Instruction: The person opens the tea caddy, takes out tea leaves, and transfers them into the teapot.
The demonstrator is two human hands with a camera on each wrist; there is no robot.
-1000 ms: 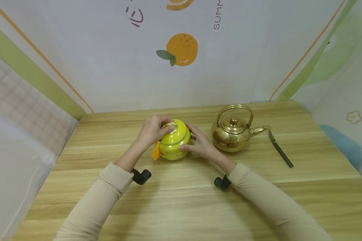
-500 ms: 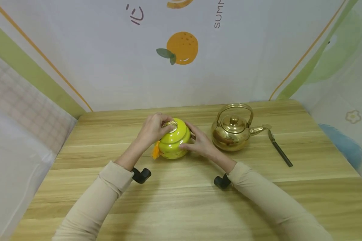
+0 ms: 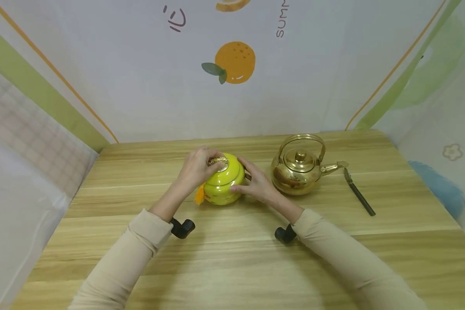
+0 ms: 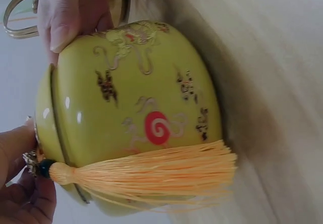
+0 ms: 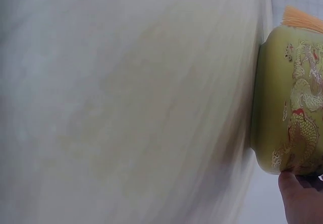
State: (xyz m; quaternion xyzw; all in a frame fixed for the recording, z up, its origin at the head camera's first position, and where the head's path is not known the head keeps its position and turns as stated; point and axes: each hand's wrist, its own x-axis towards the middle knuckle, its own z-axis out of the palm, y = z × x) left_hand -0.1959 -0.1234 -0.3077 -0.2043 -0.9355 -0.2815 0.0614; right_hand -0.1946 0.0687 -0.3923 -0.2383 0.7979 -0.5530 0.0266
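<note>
A glossy yellow lidded jar (image 3: 221, 197) stands on the wooden table, with its lid (image 3: 234, 168) on top. My left hand (image 3: 195, 168) pinches the ornate gold knob (image 3: 218, 162) of that lid. An orange tassel (image 4: 151, 172) hangs from the knob down the jar's side. From the right, my right hand (image 3: 258, 184) grips the jar's body, thumb toward me and fingers round the far side. Dragon patterns and a red swirl show on the jar in the wrist views. A dark line runs between lid and body in the left wrist view.
A shiny gold teapot (image 3: 296, 178) with a hooped handle stands right of the jar, its spout pointing right. Beyond the spout lies a slim dark-handled tool (image 3: 359, 196) with a metal head. Printed cloth (image 3: 159, 94) hangs behind the table (image 3: 224, 267).
The head view shifts very slightly. Both hands keep their places on the knob and the jar; nothing else has visibly moved.
</note>
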